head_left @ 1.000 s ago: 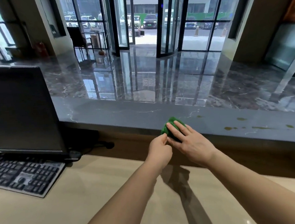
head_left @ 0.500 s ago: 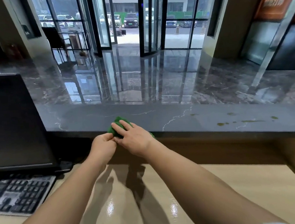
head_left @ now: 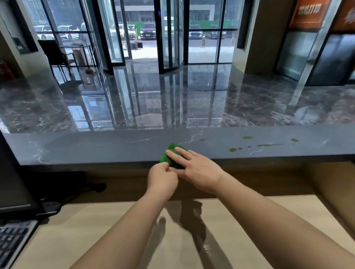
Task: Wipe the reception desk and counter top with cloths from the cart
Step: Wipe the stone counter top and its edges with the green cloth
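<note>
Cloth (head_left: 172,156) sits on the counter (head_left: 109,149) edge under your right hand (head_left: 196,169), fingers flat to press it down. Your left hand (head_left: 162,181) pinches its near corner, likely steadying it; stains (head_left: 247,138) lie rightward.

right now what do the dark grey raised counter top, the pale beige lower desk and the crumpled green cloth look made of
Dark grey raised counter top: likely polished stone, marble-like; pale veins, soft sheen.
Pale beige lower desk: probably glossy laminate or lacquered wood; smooth, with bright glare spots.
Crumpled green cloth: soft textile, matte, bunched in folds; weave too small to tell.
</note>
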The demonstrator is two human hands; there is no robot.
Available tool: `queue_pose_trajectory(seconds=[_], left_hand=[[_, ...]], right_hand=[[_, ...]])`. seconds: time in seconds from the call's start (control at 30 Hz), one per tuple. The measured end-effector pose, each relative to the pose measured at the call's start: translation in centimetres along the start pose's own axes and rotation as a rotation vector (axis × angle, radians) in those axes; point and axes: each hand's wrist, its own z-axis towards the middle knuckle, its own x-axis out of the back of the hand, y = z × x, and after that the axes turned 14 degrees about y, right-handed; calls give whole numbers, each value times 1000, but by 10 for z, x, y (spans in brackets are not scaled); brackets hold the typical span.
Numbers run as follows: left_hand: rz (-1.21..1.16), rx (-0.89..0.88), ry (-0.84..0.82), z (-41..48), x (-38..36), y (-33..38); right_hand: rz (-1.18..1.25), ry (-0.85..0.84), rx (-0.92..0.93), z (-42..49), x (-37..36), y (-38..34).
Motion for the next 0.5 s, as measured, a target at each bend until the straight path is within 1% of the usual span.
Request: queue_pose_trajectory(seconds=[0.17, 0.23, 0.33, 0.5], left_hand=[[-6, -58, -71, -27, -74, 18], [-9, -75, -112, -39, -104, 27], [28, -122, -170, -57, -147, 45], [68, -152, -368, -81, -204, 70]], right_hand=[[6, 23, -83, -72, 4, 43], [-31, -8, -118, -102, 7, 60], [-92, 19, -193, -142, 9, 85], [-136, -17, -324, -200, 12, 119]])
